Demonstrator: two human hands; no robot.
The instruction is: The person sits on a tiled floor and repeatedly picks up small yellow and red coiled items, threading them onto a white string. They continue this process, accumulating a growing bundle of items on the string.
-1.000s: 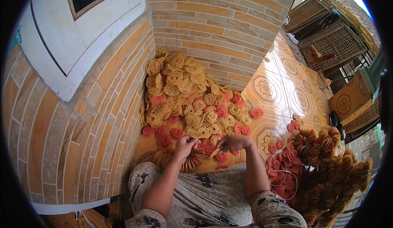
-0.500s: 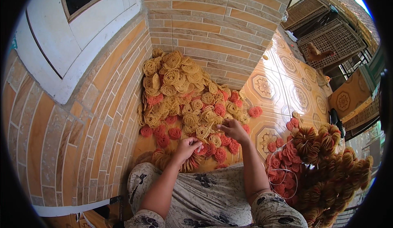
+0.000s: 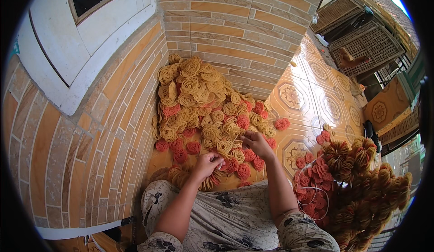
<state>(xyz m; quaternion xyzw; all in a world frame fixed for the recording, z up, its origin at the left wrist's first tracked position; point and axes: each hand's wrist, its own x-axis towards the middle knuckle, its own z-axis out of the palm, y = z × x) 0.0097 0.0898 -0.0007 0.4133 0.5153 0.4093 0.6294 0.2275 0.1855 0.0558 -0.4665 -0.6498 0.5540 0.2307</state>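
Observation:
Low over a heap of yellow coiled-strand discs (image 3: 190, 82), both my hands are closed in a pinch. My left hand (image 3: 209, 165) has its fingertips against the edge of a yellow disc, and I cannot tell what else they hold. A close-set row of yellow discs (image 3: 209, 180) lies just below it, partly hidden by the hand. To the right and slightly farther away is my right hand (image 3: 257, 143), its thumb and fingers pressed together at the heap's edge. What it pinches is too small to make out. Coral-red discs (image 3: 193, 147) are mixed among the yellow ones around both hands.
Tiled walls (image 3: 212, 26) enclose the heap on the left and far side. At right lie more red discs (image 3: 318, 170) with a white cord (image 3: 326, 197) and bundles of strung discs (image 3: 366, 202). Farther off, a brown hen (image 3: 352, 60) stands by woven panels (image 3: 368, 44).
My right hand has shifted very slightly, and the fingers sit a little differently. The left hand stays nearly in place. The hen has moved its head.

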